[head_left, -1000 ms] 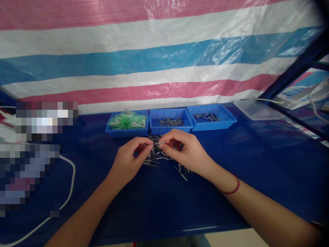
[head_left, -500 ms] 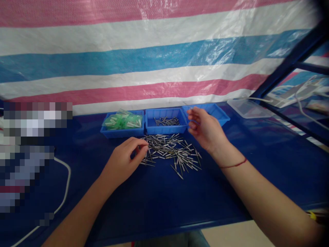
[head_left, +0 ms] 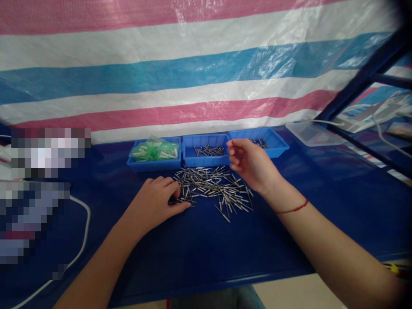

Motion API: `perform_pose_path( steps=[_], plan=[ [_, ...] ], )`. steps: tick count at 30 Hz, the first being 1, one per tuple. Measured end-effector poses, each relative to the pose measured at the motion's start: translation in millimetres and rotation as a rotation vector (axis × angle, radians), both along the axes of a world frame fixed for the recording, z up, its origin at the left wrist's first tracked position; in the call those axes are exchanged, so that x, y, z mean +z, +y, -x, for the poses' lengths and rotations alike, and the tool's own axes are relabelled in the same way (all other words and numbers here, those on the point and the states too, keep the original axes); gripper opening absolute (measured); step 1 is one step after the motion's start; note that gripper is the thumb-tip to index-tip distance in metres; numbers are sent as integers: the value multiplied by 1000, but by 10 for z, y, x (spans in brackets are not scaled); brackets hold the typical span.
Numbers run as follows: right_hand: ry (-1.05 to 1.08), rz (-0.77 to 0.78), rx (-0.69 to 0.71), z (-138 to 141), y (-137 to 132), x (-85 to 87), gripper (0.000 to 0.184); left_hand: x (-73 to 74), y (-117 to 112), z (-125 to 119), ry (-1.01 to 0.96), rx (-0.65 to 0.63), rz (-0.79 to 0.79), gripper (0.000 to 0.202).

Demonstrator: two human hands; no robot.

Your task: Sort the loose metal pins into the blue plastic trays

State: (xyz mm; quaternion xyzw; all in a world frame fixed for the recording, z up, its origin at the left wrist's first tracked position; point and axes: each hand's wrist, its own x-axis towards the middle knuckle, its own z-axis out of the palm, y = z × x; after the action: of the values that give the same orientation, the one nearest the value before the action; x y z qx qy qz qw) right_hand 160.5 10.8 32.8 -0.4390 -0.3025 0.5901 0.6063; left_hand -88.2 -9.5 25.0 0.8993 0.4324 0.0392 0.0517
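A loose pile of small metal pins (head_left: pixel 212 189) lies on the blue table (head_left: pixel 225 253). My left hand (head_left: pixel 156 201) rests on the table at the pile's left edge, thumb and fingertips pinched together on a pin there. My right hand (head_left: pixel 252 165) hovers above the pile's far right side, just in front of the middle blue bin (head_left: pixel 206 162) and the right blue bin (head_left: pixel 278 146). Its fingers are loosely curled and apart, and nothing shows in them. A red string circles the right wrist.
Both of those bins hold metal pins, and a third blue bin (head_left: pixel 154 164) on the left holds green plastic pieces. A clear tray (head_left: pixel 313 134) sits at the back right beside a dark blue frame post (head_left: pixel 354 81). A white cable (head_left: pixel 84 231) curves at the left. A striped tarp (head_left: pixel 193 64) hangs behind.
My hands were together over the pile holding a pin. The right hand reached to the right bin and has drawn back a little; the left hand dropped to the pile's edge.
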Motion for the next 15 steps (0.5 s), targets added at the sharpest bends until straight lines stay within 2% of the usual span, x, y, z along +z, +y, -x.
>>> perform_pose_path(
  steps=[5, 8, 13, 15],
  plan=[
    [-192, -81, 56, 91, -57, -42, 15, -18, 1, -4, 5, -23, 23, 22],
    [-410, -152, 114, 167, -107, -63, 17, -32, 22, 0, 10, -51, 37, 19],
    [-925, -449, 378, 326, -232, -142, 19, -47, 35, 0, 24, -79, -5, 21],
    [-1117, -578, 406, 380, -290, -184, 15, -53, 23, -5, 7, -85, -44, 21]
  ],
)
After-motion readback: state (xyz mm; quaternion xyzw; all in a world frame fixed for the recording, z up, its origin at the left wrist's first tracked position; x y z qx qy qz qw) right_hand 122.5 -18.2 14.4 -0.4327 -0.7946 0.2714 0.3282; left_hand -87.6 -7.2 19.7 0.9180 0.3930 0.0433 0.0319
